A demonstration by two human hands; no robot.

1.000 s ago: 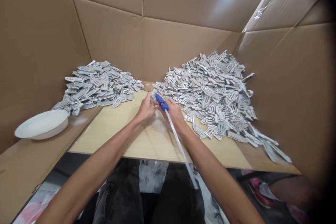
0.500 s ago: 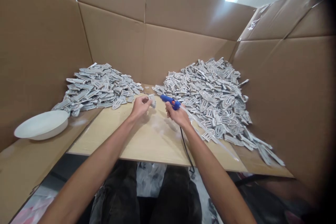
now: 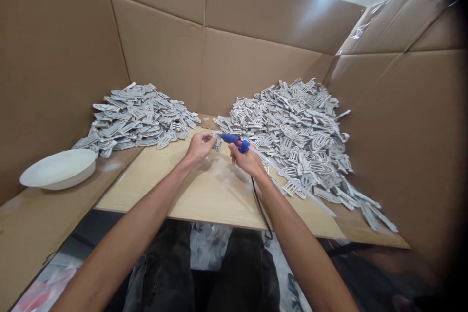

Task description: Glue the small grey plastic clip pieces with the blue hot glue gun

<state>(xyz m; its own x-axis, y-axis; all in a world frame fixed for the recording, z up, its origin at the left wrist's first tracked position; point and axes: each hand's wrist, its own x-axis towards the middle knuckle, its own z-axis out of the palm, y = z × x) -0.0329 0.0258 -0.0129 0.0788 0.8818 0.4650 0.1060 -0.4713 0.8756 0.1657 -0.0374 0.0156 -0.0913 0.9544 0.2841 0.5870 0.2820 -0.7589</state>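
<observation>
Cardboard walls [image 3: 164, 53] on three sides. Wooden board [image 3: 204, 195] in the middle, big pile of grey pieces [image 3: 296, 131] at right, smaller pile [image 3: 135, 117] at left, white bowl [image 3: 58, 168] nearer left. Right hand [image 3: 246, 161] closed round blue glue gun [image 3: 234, 141], cord [image 3: 261, 209] hanging off the board edge. Left hand [image 3: 199, 147] pinching one small grey piece [image 3: 218, 143] just at the gun's tip, above the board.

Two piles are sitting at the back of the bench [image 3: 204, 200]: one pile [image 3: 137, 114] left, a bigger pile [image 3: 296, 131] right. A bowl [image 3: 58, 168] is lying far left.
</observation>
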